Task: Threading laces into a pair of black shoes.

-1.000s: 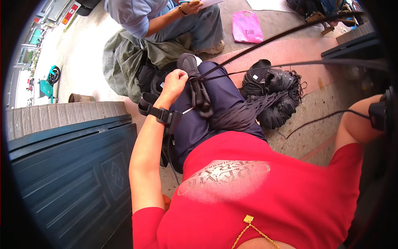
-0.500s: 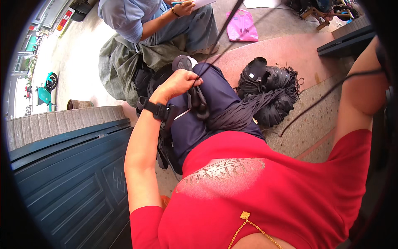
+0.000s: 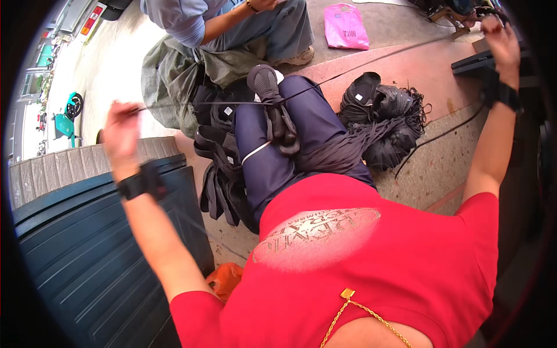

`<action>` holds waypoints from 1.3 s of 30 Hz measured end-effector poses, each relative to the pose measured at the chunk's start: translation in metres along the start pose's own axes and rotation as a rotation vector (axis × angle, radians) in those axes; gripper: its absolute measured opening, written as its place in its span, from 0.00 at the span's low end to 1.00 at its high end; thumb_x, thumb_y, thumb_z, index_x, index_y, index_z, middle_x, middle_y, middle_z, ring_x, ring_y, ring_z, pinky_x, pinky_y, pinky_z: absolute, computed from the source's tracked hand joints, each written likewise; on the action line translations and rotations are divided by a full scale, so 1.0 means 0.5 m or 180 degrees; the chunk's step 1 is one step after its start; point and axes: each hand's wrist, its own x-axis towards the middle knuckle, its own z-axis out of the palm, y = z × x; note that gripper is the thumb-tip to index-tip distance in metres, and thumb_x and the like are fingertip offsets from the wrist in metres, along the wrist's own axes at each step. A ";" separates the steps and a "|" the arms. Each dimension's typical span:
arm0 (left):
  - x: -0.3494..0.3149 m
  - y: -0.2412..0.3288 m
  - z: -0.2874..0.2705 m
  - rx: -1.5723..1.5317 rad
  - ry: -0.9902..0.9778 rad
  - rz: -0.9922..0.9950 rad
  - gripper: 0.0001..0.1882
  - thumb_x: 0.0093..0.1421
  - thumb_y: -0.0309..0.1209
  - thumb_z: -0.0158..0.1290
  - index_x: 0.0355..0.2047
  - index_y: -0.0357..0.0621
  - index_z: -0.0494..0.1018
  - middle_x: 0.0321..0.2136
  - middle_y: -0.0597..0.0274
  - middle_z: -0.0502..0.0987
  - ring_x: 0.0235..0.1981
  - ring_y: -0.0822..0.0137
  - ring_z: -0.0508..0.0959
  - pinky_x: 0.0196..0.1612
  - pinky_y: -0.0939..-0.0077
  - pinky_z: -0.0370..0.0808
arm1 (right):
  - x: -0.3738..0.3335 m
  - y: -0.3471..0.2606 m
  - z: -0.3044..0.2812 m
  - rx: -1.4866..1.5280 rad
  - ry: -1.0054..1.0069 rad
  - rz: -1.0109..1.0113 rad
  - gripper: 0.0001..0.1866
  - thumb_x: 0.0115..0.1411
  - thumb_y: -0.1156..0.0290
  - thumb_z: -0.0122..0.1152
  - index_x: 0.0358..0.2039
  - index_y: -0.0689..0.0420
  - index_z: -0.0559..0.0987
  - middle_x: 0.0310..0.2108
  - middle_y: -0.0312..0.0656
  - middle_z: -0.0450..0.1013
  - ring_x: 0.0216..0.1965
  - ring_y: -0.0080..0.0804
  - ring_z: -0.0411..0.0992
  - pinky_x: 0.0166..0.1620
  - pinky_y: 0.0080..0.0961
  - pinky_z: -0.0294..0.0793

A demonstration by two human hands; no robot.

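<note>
A dark grey and black shoe (image 3: 274, 110) rests between my knees, its toe toward me. A black shoelace (image 3: 371, 61) runs from it out to both sides, pulled nearly straight. Far to the left, my left hand (image 3: 122, 130), smeared by motion, is closed on one length of the lace. At the upper right my right hand (image 3: 500, 43) is closed round the other length, arm stretched out. A hank of loose black laces (image 3: 336, 145) lies across my right thigh.
Black shoes (image 3: 386, 104) lie to my right and more black shoe pieces (image 3: 223, 168) to my left. A co-worker's knee (image 3: 293, 29) and a green-grey cloth (image 3: 168, 81) are ahead. A blue door panel (image 3: 116, 238) stands at left, a pink bag (image 3: 346, 27) beyond.
My left hand has moved from beside the shoe out to the left with a length of lace. My right hand has come into view at upper right. The lace is now drawn out both ways.
</note>
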 end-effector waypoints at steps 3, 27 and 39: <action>-0.132 0.263 -0.183 -0.0458 0.1396 0.0715 0.06 0.56 0.19 0.43 0.23 0.40 0.59 0.15 0.66 0.58 0.18 0.70 0.59 0.28 0.76 0.64 | -0.060 0.178 -0.054 -0.1231 0.0822 -0.0168 0.12 0.62 0.64 0.42 0.27 0.58 0.68 0.19 0.31 0.59 0.18 0.18 0.54 0.22 0.14 0.55; -0.082 -0.460 0.116 0.2896 0.0462 -0.1482 0.13 0.57 0.29 0.47 0.41 0.38 0.72 0.17 0.70 0.68 0.16 0.80 0.64 0.20 0.85 0.63 | -0.288 0.899 0.194 -0.4914 -0.1905 0.0720 0.07 0.49 0.72 0.49 0.21 0.63 0.73 0.22 0.55 0.70 0.30 0.51 0.71 0.33 0.40 0.68; -0.096 -0.515 0.068 0.4391 0.0679 -0.0886 0.13 0.56 0.38 0.47 0.37 0.45 0.73 0.30 0.51 0.76 0.36 0.55 0.75 0.38 0.66 0.70 | -0.296 0.928 0.231 -0.4259 -0.0925 0.1323 0.09 0.50 0.69 0.49 0.24 0.59 0.76 0.25 0.54 0.72 0.33 0.51 0.71 0.36 0.39 0.69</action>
